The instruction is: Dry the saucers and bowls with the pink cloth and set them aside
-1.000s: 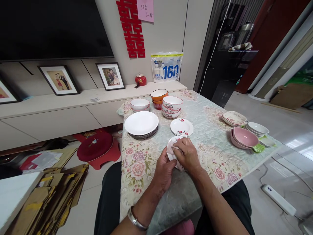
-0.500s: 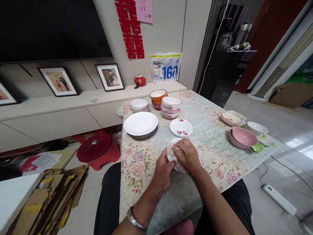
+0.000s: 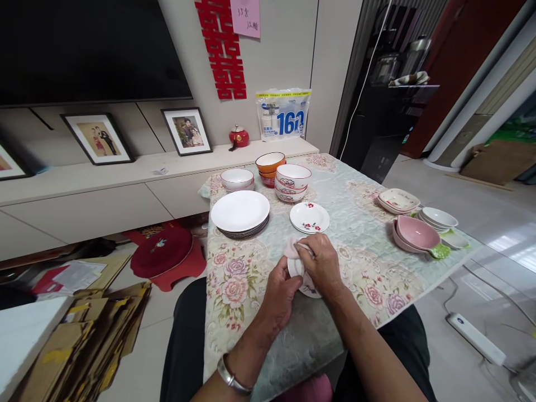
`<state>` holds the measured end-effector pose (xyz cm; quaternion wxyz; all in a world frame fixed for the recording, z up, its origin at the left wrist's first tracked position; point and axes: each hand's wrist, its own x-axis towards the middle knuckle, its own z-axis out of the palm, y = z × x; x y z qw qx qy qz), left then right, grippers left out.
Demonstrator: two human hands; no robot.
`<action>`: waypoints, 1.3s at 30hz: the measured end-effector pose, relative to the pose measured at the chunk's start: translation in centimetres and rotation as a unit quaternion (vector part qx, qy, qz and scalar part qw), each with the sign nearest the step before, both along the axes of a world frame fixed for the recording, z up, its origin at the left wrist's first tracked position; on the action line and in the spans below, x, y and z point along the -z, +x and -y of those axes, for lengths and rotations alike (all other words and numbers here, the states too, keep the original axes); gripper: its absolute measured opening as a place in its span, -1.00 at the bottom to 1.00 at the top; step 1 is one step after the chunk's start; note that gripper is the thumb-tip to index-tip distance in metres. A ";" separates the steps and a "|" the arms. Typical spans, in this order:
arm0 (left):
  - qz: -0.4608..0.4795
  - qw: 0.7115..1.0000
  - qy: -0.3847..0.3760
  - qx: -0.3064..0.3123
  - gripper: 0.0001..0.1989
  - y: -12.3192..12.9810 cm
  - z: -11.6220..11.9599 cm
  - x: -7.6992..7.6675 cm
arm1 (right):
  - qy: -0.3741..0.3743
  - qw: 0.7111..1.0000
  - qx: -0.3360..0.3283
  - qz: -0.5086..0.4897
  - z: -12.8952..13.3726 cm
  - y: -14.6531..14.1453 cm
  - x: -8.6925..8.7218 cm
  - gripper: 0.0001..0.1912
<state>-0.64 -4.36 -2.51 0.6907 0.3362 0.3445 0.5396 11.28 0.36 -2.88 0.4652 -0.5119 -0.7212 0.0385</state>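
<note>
A small white plate (image 3: 295, 268) is tilted up near the table's front edge, with dark marks visible low on its face. My left hand (image 3: 283, 287) grips its left rim, thumb on the face and fingers behind. A pale pink cloth (image 3: 291, 248) is bunched in my right hand (image 3: 322, 262), which presses it over the plate's upper edge. Just beyond lie small plates with red flowers (image 3: 310, 217). To their left is a stack of large white plates (image 3: 240, 211).
Behind stand white bowls with red rims (image 3: 293, 177), orange bowls (image 3: 270, 163) and other white bowls (image 3: 237, 178). At the table's right are pink dishes (image 3: 417, 233), square dishes (image 3: 398, 200) and small white bowls (image 3: 439, 218). A red stool (image 3: 162, 251) stands left of the table.
My right hand has shifted the cloth from the plate's face up to its upper rim, baring more of the plate. My left hand keeps its hold.
</note>
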 end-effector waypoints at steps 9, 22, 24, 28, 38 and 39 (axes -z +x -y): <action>-0.026 1.000 0.013 0.004 -0.61 0.0 -0.2 0.6 | 0.012 0.996 -0.088 0.005 0.5 -0.3 0.1 -0.89; 0.008 1.000 -0.017 0.014 -0.40 -0.2 -0.1 -0.3 | -0.096 0.990 0.106 0.008 -0.2 1.3 0.7 -0.76; 0.021 0.999 -0.040 -0.012 -0.42 -0.2 -0.1 -0.4 | -0.117 0.988 0.104 -0.003 -0.2 1.3 0.7 -0.74; 0.054 0.996 -0.053 -0.046 -0.50 -0.3 -0.2 -0.8 | -0.128 0.984 0.121 -0.001 -0.3 1.5 0.9 -0.73; 0.051 0.996 -0.042 -0.065 -0.54 -0.2 -0.4 -0.4 | -0.099 0.987 0.127 0.001 -0.3 1.7 1.3 -0.74; 0.045 0.996 -0.036 -0.061 -0.56 -0.3 -0.4 -0.3 | -0.097 0.987 0.130 -0.001 -0.3 1.7 1.4 -0.75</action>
